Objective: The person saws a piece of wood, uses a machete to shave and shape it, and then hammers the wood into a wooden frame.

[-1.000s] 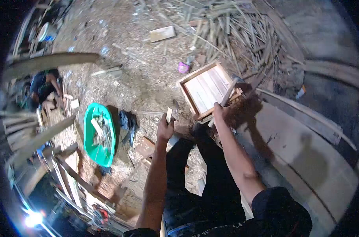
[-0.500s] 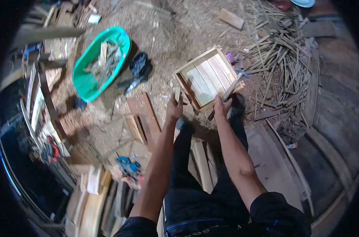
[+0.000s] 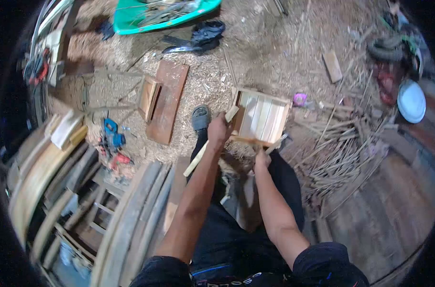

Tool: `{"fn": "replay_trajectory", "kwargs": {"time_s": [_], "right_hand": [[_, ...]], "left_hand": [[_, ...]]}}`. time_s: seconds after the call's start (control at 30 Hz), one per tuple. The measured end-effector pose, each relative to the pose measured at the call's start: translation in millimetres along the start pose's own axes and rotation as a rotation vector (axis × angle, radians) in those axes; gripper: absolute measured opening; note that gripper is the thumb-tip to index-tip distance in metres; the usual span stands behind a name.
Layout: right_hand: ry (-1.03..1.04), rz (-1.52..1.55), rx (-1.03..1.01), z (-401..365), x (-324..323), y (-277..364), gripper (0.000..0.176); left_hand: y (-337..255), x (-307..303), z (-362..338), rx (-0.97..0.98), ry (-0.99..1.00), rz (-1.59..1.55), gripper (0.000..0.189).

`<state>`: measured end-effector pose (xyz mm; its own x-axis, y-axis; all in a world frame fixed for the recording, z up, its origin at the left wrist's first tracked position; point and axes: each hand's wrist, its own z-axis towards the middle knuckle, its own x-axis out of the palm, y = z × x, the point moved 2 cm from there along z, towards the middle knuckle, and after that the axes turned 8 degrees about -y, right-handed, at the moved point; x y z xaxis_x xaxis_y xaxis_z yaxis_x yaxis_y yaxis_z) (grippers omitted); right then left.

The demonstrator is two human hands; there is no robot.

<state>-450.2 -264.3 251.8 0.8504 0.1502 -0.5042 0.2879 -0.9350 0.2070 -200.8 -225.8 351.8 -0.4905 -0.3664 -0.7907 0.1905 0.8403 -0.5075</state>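
My left hand (image 3: 220,129) is closed around a pale wooden strip (image 3: 196,158), which sticks out above and below the fist beside the left edge of a shallow wooden box (image 3: 260,115). The box lies with its slatted inside facing up. At its lower right edge, my right hand (image 3: 261,160) grips a hammer (image 3: 276,143) by the handle, its head pointing up and right. The fingers of my right hand are partly blurred.
A brown board (image 3: 168,103) with a small wooden frame (image 3: 149,98) lies left. Blue power tool (image 3: 113,136), long planks (image 3: 136,210) lower left, green tub (image 3: 169,21) at top, stick pile (image 3: 342,162) and white basin (image 3: 411,101) at right.
The view has swung right, shifting the surroundings. The long strip in my left hand now shows below the fist, and the hammer sits lower against the box edge.
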Motion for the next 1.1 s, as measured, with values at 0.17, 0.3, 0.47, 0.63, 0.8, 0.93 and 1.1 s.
{"fn": "replay_trajectory", "kwargs": {"time_s": [0.17, 0.3, 0.47, 0.63, 0.8, 0.93, 1.1], "right_hand": [[0.281, -0.027, 0.102, -55, -65, 61, 0.022], [0.295, -0.19, -0.121, -101, -53, 81, 0.026], [0.31, -0.603, -0.556, -205, 11, 140, 0.034], [0.392, -0.795, -0.783, -332, 119, 212, 0.036], [0.661, -0.781, -0.862, -463, 202, 207, 0.033], [0.756, -0.995, -0.976, -507, 244, 179, 0.028], [0.903, -1.241, -1.403, -488, 292, 138, 0.026]], "left_hand": [[8, -98, -6, -0.1, -0.274, -0.283, 0.025], [48, -164, -2, -0.28, -0.392, -0.531, 0.029], [87, -245, 1, -0.449, -0.397, -0.694, 0.024], [151, -290, 2, -0.439, -0.462, -0.678, 0.02], [191, -318, -3, -0.468, -0.608, -0.709, 0.019], [195, -319, -7, -0.353, -1.007, -0.74, 0.015], [192, -297, 3, -0.21, -1.049, -0.735, 0.018]]}}
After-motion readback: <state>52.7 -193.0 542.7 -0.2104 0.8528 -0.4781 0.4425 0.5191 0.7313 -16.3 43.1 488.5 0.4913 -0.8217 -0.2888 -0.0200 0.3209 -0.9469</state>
